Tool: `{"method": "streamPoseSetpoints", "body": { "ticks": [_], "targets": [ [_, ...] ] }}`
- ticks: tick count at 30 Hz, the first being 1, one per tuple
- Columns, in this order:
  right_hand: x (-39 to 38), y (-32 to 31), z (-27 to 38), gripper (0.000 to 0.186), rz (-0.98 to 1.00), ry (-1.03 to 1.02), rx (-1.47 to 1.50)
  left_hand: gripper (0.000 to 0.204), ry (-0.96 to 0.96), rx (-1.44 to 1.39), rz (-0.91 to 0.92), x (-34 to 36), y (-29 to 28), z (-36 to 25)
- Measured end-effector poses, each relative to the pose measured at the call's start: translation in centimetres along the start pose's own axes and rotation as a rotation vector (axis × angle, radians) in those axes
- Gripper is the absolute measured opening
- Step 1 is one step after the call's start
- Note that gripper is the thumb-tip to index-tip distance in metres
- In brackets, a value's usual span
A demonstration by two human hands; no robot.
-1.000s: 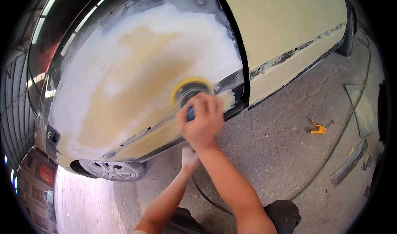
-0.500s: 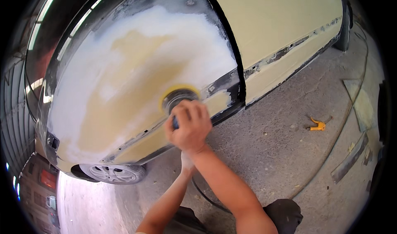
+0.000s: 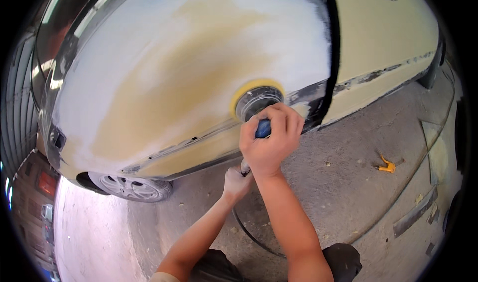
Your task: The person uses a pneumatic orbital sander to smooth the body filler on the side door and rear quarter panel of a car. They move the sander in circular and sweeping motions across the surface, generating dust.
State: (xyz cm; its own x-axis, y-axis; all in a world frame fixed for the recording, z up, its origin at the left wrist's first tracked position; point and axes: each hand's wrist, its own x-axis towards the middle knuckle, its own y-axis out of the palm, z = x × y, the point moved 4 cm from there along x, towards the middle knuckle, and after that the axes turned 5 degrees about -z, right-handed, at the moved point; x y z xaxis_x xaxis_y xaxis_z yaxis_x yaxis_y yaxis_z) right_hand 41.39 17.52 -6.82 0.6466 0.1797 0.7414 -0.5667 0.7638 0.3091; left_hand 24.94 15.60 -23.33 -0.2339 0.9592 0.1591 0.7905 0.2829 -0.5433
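Observation:
A round power sander [image 3: 255, 102] with a yellow-rimmed pad rests against the lower part of a car's door panel [image 3: 174, 90]. The panel is covered in white and tan patches. Over the blue top of the sander, my right hand [image 3: 274, 140] is wrapped with bent fingers. Lower down, my left hand [image 3: 236, 183] closes around the sander's rear end, where a dark hose [image 3: 247, 232] hangs toward the floor. Its fingertips are partly hidden. The pad's face against the panel is out of sight.
A cream-coloured panel [image 3: 383, 38] adjoins across a dark gap. Below at left is a silver wheel [image 3: 132, 187]. On the concrete floor lie a yellow air blow gun [image 3: 387, 165], a long hose [image 3: 398, 196] and flat scraps [image 3: 416, 212]. My knee [image 3: 342, 262] shows at the bottom.
The view has shifted, so the sander and my hands appear farther right and slightly higher. My left hand, mostly behind my right wrist before, now shows. The sander looks less blurred.

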Motion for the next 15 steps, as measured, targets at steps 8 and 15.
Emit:
{"method": "streamPoseSetpoints", "body": {
  "ticks": [8,15],
  "targets": [
    [-6.6,2.2,6.8,0.02,0.128,-0.168,0.036,0.032,0.055,-0.131,0.001,-2.1,-5.4,3.6],
    [-10.7,4.4,13.5,0.021,0.223,-0.286,0.061,0.038,-0.037,0.118,0.124,-3.6,-8.9,8.9]
  ]
}}
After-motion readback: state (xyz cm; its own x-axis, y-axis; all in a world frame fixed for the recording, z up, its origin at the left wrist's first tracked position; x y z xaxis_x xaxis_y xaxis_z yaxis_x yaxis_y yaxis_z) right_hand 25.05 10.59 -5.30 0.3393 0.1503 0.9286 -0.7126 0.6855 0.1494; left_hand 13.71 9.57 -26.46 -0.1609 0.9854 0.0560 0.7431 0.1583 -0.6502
